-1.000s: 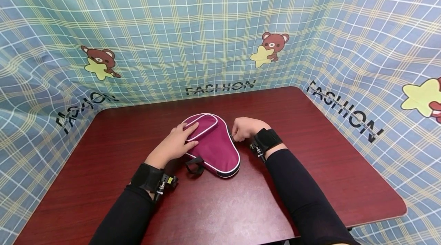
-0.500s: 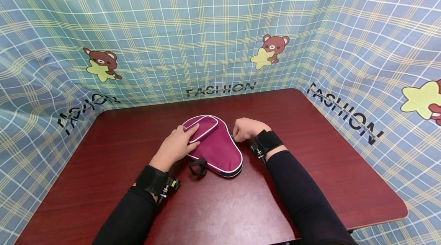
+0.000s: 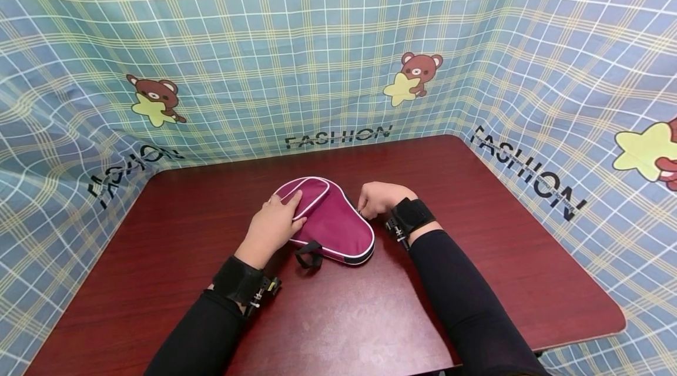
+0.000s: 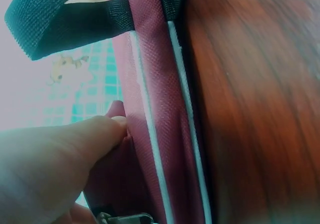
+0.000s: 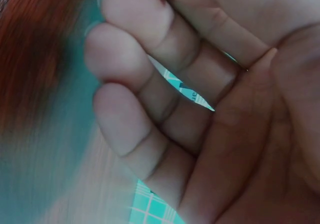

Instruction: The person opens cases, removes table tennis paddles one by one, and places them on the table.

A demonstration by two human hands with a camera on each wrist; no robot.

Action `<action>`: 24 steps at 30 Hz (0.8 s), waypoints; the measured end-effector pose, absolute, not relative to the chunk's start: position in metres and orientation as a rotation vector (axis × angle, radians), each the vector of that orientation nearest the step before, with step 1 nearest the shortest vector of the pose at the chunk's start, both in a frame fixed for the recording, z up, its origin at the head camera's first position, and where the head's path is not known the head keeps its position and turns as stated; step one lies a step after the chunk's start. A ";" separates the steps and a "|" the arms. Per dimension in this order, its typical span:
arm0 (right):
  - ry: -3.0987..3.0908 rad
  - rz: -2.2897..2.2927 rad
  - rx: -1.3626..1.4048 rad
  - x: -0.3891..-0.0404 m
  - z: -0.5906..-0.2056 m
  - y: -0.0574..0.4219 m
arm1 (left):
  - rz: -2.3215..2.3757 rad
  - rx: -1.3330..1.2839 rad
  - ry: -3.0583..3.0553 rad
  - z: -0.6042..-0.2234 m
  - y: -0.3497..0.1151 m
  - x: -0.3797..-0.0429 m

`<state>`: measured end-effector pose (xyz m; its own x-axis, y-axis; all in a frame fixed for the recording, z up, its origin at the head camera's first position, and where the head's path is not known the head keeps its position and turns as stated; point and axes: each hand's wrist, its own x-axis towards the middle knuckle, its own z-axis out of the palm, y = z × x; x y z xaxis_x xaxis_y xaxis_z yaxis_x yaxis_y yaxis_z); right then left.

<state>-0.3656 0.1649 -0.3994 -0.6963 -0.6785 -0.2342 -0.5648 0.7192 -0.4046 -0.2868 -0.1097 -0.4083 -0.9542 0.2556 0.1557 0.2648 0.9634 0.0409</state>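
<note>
A magenta table tennis paddle case (image 3: 338, 226) with white piping lies on the table, its narrow end toward the near right. My left hand (image 3: 272, 226) grips its front pocket (image 3: 313, 195), thumb pressed into the fabric. In the left wrist view the thumb (image 4: 95, 141) meets the pocket beside the case's side wall (image 4: 160, 93), and a metal zipper pull (image 4: 130, 218) shows below. My right hand (image 3: 376, 200) pinches at the zipper on the case's right edge; the pull there is mostly hidden by the fingers. The right wrist view shows the other fingers (image 5: 125, 119) curled.
A black strap loop (image 3: 309, 255) sticks out from the case's near left side. The dark red table (image 3: 502, 247) reaches back to a plaid curtain (image 3: 317, 70) with printed bears, which also closes off both sides. Black bands with small cameras sit on both wrists.
The case has turned slightly, its narrow end swinging right and a little away. My left hand has shifted slightly right with it, its pocket looking more bunched. The right hand stays almost in place.
</note>
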 end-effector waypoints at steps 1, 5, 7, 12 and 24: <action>2.554 -0.436 -0.964 -0.366 -0.399 0.165 | -0.091 -0.393 -2.965 -0.408 -0.110 -0.286; 2.548 -0.448 -0.966 -0.365 -0.401 0.165 | -0.085 -0.397 -2.969 -0.408 -0.112 -0.287; 2.547 -0.455 -0.966 -0.365 -0.402 0.165 | -0.090 -0.431 -2.967 -0.409 -0.114 -0.290; 2.549 -0.452 -0.960 -0.365 -0.403 0.165 | -0.230 -0.576 -3.003 -0.415 -0.121 -0.296; 2.586 -0.427 -0.968 -0.364 -0.400 0.161 | -0.111 -0.631 -2.970 -0.418 -0.120 -0.294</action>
